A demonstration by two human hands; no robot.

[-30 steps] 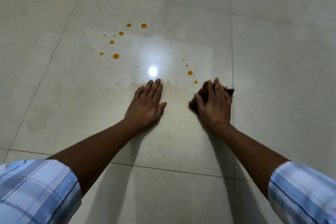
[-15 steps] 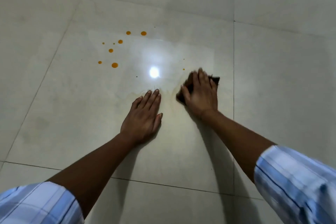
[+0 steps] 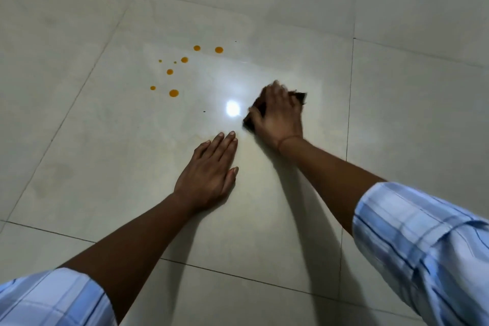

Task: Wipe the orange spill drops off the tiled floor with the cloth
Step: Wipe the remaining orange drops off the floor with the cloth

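Observation:
Several orange spill drops (image 3: 173, 93) dot the pale tiled floor (image 3: 105, 140) to the upper left of my hands. My right hand (image 3: 279, 116) presses a dark cloth (image 3: 299, 96) onto the tile just right of a bright light reflection (image 3: 232, 108); only the cloth's edges show around the fingers. My left hand (image 3: 209, 174) lies flat on the floor, palm down, fingers together, holding nothing. No orange drops show on the floor around the cloth.
Dark grout lines (image 3: 349, 103) run to the right of the cloth and across the floor below my forearms. A tiny dark speck (image 3: 204, 111) sits left of the reflection. My rolled blue-checked sleeves (image 3: 423, 241) fill the lower corners.
My right hand slid the cloth forward and to the left over the small orange drops on the right, which no longer show. My left hand stayed planted.

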